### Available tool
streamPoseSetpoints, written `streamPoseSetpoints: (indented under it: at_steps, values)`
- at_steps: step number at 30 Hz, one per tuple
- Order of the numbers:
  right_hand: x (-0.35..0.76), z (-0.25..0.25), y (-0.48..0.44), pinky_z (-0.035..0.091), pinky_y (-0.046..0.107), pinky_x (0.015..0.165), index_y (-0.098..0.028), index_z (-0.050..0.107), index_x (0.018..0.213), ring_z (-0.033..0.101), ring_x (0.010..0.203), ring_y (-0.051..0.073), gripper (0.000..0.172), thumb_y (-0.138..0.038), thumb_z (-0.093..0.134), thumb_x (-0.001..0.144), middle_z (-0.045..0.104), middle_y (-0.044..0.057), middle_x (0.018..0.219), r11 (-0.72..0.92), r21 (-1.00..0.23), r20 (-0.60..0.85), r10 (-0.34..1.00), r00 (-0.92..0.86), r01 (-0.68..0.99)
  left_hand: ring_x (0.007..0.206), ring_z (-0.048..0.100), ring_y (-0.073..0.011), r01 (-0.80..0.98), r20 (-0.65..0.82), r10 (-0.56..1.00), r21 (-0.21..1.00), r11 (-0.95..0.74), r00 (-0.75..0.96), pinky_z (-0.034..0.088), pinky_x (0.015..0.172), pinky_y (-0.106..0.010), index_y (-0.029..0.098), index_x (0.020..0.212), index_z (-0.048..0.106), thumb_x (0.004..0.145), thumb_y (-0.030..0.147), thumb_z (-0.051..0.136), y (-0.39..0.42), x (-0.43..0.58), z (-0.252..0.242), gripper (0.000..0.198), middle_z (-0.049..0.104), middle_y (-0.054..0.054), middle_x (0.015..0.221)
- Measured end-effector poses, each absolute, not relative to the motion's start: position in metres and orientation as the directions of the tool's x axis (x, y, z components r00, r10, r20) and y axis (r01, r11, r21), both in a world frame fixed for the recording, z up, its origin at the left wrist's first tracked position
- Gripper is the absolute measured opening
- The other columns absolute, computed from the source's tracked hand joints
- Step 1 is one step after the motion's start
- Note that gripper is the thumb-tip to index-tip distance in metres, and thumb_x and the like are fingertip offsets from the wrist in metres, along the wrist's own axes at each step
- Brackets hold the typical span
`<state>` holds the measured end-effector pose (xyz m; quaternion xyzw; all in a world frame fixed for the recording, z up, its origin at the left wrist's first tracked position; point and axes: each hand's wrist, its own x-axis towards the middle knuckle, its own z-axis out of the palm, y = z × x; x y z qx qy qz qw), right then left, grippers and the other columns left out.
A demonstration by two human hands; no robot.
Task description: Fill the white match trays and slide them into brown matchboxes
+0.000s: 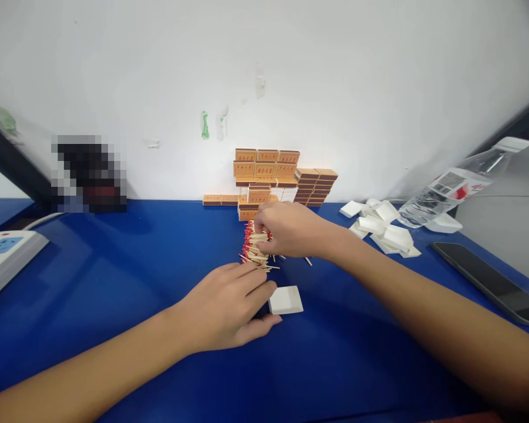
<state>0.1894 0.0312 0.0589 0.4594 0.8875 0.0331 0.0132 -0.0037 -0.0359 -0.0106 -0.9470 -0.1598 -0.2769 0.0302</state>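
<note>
A white matchbox tray [286, 300] lies low over the blue table, its left end between the thumb and fingers of my left hand [229, 302]. Just beyond it is a heap of red-tipped matches [256, 241], most heads pointing left. My right hand [293, 229] reaches into the heap from the right, its thumb and bent fingers closed around some matches. How many it grips is hidden. Behind the heap, orange-and-brown matchboxes [265, 170] are stacked against the wall, partly covered by my right hand.
More matchboxes [316, 187] are piled at the stack's right. Loose white trays [381, 226] lie in a heap farther right, beside a clear plastic bottle [449, 182] and a dark phone [489, 282]. A power strip [11, 258] sits at the left edge. One stray match [308, 261] lies under my right wrist.
</note>
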Motion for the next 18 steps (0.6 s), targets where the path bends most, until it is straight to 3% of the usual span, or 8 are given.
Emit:
streamPoseSetpoints:
  at_steps: [18]
  values:
    - [0.1938,0.0605,0.0305,0.024,0.030,0.058,-0.017,0.063,0.075,0.049,0.070,0.016,0.009,-0.021,0.067,0.082,0.067,0.007,0.085,0.580,0.080,-0.009,0.813,-0.582,0.810,0.082,0.071,-0.0248,0.326,0.547,0.323,0.096,-0.941,0.772,0.061,0.075,-0.040,0.013,0.110,0.070,0.096,0.038,0.069,-0.0303,-0.0062,-0.0157,0.029,0.072,-0.007,0.090]
